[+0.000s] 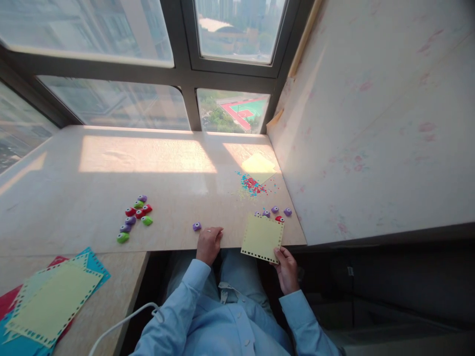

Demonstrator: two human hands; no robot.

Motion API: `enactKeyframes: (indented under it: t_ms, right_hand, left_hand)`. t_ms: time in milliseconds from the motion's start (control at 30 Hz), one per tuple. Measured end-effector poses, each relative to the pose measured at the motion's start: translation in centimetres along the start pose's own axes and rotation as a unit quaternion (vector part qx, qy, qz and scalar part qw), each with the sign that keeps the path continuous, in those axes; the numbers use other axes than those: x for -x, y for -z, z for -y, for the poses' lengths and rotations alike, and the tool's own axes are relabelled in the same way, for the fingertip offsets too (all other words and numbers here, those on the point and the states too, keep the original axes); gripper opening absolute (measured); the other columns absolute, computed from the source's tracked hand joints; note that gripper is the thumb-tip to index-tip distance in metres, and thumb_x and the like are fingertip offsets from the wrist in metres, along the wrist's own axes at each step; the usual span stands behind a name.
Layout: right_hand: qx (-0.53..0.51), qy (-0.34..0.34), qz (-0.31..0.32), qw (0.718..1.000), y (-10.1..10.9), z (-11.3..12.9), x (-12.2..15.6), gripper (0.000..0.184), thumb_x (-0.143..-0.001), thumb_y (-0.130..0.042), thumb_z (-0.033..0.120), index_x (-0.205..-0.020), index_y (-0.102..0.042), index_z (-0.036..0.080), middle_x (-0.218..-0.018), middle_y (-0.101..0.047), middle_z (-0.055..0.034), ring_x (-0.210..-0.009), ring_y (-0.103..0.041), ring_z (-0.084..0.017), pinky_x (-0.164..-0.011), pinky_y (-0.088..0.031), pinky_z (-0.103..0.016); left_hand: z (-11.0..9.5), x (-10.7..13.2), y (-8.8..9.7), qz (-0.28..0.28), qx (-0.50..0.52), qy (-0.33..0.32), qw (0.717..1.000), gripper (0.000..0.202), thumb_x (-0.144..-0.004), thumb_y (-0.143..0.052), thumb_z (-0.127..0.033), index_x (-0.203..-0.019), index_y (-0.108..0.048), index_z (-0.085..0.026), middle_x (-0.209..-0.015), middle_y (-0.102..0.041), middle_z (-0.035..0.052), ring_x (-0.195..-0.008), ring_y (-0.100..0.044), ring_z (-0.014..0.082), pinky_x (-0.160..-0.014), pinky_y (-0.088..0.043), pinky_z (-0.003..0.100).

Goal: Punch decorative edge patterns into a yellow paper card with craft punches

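Observation:
My right hand (286, 270) pinches the lower right corner of a pale yellow paper sheet (262, 237), whose border is punched with small shapes along at least three sides. The sheet tilts up over the table's front edge and partly covers a purple craft punch behind it. My left hand (209, 244) rests at the table edge with its fingers curled together and nothing visible in them. Just beyond it, to the left, sits a purple craft punch (196, 226). More purple punches (275, 209) and a red punch (279, 219) stand past the sheet.
Several purple, green and red punches (140, 213) cluster on the left. A pile of blue, red and yellow paper bits (253, 185) lies beside another yellow sheet (259, 167). Punched coloured sheets (59, 301) overlap at lower left, near a white cable (122, 321). A wall (363, 123) bounds the right.

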State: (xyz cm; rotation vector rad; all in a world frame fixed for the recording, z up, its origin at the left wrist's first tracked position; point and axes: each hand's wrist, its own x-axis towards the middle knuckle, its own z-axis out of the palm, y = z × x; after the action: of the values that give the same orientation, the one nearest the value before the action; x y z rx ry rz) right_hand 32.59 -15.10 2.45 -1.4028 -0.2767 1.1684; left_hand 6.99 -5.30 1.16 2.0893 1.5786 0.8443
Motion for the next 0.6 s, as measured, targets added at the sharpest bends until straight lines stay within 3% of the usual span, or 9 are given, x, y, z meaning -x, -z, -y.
enactKeyframes:
  t_ms: [133,233,300,367,467,533,600]
  right_hand:
    - [-0.006,0.001,-0.016,1.0,-0.2,-0.4,0.3,0.043,-0.054,-0.086,0.043,-0.083,-0.067,0.018,-0.074,-0.072,-0.0014,-0.059,-0.063,-0.014,-0.045,-0.049,-0.022]
    - [-0.016,0.001,-0.027,0.999,-0.8,-1.1,0.6,0.045,-0.052,-0.088,0.042,-0.083,-0.067,0.017,-0.075,-0.072,-0.0014,-0.06,-0.063,-0.014,-0.044,-0.048,-0.021]
    - [-0.025,0.003,-0.027,0.999,-1.5,-1.6,1.0,0.043,-0.052,-0.088,0.042,-0.082,-0.067,0.018,-0.076,-0.072,-0.001,-0.06,-0.062,-0.013,-0.045,-0.048,-0.02]
    - [-0.031,0.004,-0.024,0.999,-2.3,-2.1,1.4,0.041,-0.053,-0.088,0.041,-0.081,-0.067,0.018,-0.076,-0.072,-0.0006,-0.06,-0.062,-0.013,-0.046,-0.049,-0.02]
    - [-0.032,0.005,-0.012,0.999,-3.6,-2.8,2.2,0.04,-0.056,-0.086,0.042,-0.082,-0.068,0.019,-0.075,-0.072,-0.0007,-0.059,-0.061,-0.013,-0.046,-0.048,-0.021]
    - [-0.025,0.006,-0.001,1.0,-4.4,-3.1,2.6,0.039,-0.057,-0.085,0.043,-0.083,-0.068,0.019,-0.074,-0.071,-0.0008,-0.058,-0.061,-0.013,-0.044,-0.047,-0.021]
    - [-0.017,0.008,0.009,1.0,-4.9,-3.3,2.9,0.039,-0.058,-0.085,0.043,-0.083,-0.068,0.018,-0.073,-0.07,-0.0009,-0.057,-0.06,-0.013,-0.043,-0.046,-0.022]
  left_hand:
    - [-0.5,-0.2,0.1,0.001,0.057,0.03,0.998,0.022,-0.082,-0.053,-0.009,-0.096,-0.067,-0.018,-0.085,-0.069,0.007,-0.083,-0.06,0.0222,-0.081,-0.044,0.038]
    - [-0.7,-0.8,0.7,-0.022,0.216,0.117,0.969,0.02,-0.079,-0.058,-0.013,-0.097,-0.067,-0.018,-0.08,-0.064,0.0037,-0.073,-0.057,0.0164,-0.073,-0.044,0.031]
    - [-0.8,-1.4,1.5,-0.035,0.368,0.196,0.908,0.021,-0.078,-0.063,-0.02,-0.1,-0.066,-0.017,-0.08,-0.061,0.0019,-0.07,-0.056,0.0131,-0.065,-0.043,0.025]
    - [-0.9,-2.0,2.6,-0.035,0.509,0.276,0.815,0.029,-0.075,-0.069,-0.025,-0.102,-0.064,-0.017,-0.08,-0.059,0.0005,-0.07,-0.056,0.0106,-0.061,-0.042,0.021]
    - [-0.8,-2.6,4.2,-0.019,0.637,0.366,0.679,0.035,-0.071,-0.075,-0.023,-0.102,-0.062,-0.016,-0.074,-0.057,-0.0014,-0.066,-0.057,0.0082,-0.057,-0.042,0.018]
    - [-0.7,-2.7,4.9,-0.014,0.681,0.384,0.623,0.036,-0.069,-0.076,-0.017,-0.102,-0.061,-0.016,-0.071,-0.057,-0.0024,-0.063,-0.057,0.0076,-0.056,-0.044,0.018]
    - [-0.5,-2.6,5.2,-0.016,0.707,0.389,0.591,0.035,-0.069,-0.075,-0.011,-0.101,-0.061,-0.016,-0.069,-0.057,-0.0028,-0.061,-0.057,0.0076,-0.055,-0.045,0.019]
